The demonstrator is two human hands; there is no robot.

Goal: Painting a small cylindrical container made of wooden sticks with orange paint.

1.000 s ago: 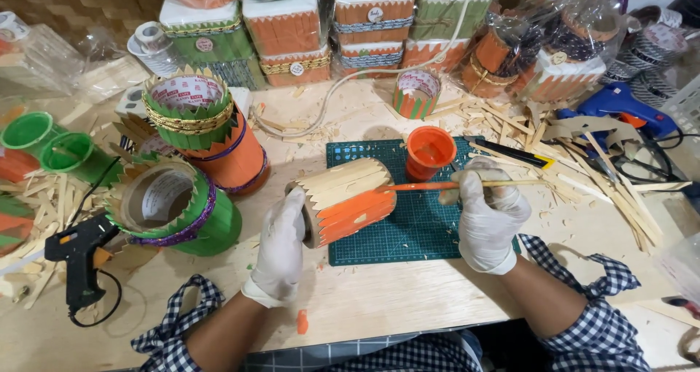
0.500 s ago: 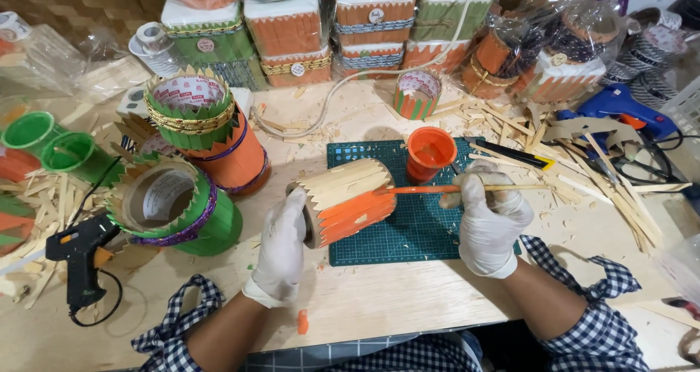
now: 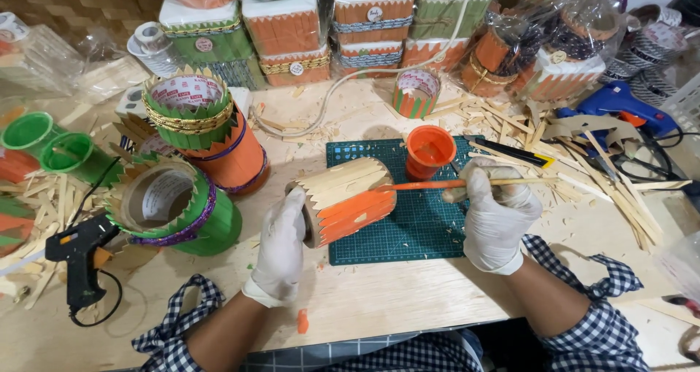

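The green cutting mat (image 3: pixel 426 226) lies mid-table. Left of it stand a green-and-orange decorated can (image 3: pixel 208 135) and a green can (image 3: pixel 179 208) with a purple band; further left lies a black glue gun (image 3: pixel 76 259). Behind the mat stand a small striped cup (image 3: pixel 417 93) and stacked decorated boxes (image 3: pixel 284 29). Right of it lie loose wooden sticks (image 3: pixel 605 175) and a blue glue gun (image 3: pixel 616 106).

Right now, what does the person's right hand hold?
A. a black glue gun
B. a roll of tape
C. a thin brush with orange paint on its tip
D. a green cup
C: the gloved right hand grips a thin brush whose orange tip touches the stick-covered cylinder that the left hand steadies.
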